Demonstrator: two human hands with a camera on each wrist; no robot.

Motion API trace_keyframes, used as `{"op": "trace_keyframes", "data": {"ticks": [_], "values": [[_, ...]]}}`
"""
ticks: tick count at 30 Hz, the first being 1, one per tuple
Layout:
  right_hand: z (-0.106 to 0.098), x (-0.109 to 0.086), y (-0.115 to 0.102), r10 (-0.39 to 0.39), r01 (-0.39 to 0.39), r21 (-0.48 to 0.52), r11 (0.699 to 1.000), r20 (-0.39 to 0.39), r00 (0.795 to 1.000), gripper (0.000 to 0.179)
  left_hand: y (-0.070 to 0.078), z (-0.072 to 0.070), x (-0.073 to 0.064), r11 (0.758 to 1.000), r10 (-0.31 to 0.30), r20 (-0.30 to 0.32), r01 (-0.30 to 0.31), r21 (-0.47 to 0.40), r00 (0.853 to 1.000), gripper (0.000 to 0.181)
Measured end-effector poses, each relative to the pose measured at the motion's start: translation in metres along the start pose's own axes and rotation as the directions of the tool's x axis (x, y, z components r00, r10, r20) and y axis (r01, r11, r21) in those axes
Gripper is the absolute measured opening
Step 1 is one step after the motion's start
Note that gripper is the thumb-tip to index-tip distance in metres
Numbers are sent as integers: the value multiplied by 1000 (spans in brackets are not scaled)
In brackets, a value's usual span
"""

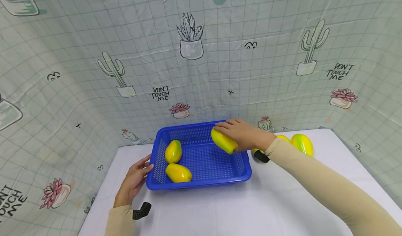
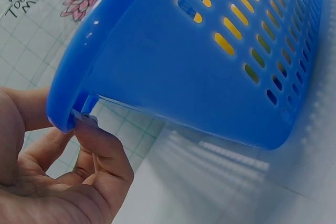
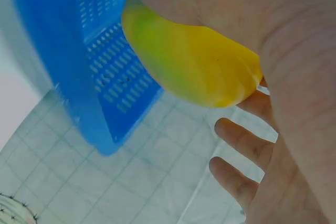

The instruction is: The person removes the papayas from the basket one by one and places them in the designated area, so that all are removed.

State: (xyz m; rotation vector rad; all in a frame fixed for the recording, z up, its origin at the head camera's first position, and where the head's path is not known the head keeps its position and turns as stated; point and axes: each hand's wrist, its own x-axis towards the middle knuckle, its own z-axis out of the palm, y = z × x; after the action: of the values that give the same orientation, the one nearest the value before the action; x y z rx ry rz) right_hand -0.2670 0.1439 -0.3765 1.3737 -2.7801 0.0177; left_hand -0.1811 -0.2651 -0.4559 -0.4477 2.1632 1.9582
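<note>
A blue plastic basket (image 1: 201, 184) with slotted walls stands on the white table. My left hand (image 1: 135, 178) is at its left end; in the left wrist view the thumb and a finger pinch the basket's rim (image 2: 71, 77). Over the basket's right part, my right hand (image 1: 244, 135) grips a yellow-green mango (image 1: 223, 141), which the right wrist view shows between thumb and fingers (image 3: 244, 140). Inside the basket, toward its left end, lie two more mangoes: one upright green-tipped mango (image 1: 173, 152) and one yellow mango (image 1: 178, 173) lying sideways.
More mangoes lie on the table right of the basket, partly behind my right arm, among them a yellow-green mango (image 1: 302, 144). A cloth backdrop (image 1: 207, 75) with printed cacti rises behind and beside the table. Each wrist bears a black device (image 1: 142, 211).
</note>
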Motion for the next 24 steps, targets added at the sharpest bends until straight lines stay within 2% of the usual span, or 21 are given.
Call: {"op": "trace_keyframes", "data": {"ticks": [6, 12, 19, 24], "values": [[-3, -25, 10, 24, -24, 7, 1000, -97, 995, 100, -2, -1, 0, 1000, 2, 4, -2, -1, 1000, 58], [-4, -55, 24, 115, -106, 73, 992, -129, 985, 106, -1, -1, 0, 1000, 1, 6, -1, -8, 1000, 59], [-1, -88, 41, 159, -136, 132, 982, -178, 971, 107, 0, -2, -1, 1000, 2, 17, -1, -14, 1000, 59], [3, -112, 52, 211, -186, 151, 971, -176, 961, 106, 0, -3, 0, 1000, 14, 26, -14, -12, 1000, 60]]}}
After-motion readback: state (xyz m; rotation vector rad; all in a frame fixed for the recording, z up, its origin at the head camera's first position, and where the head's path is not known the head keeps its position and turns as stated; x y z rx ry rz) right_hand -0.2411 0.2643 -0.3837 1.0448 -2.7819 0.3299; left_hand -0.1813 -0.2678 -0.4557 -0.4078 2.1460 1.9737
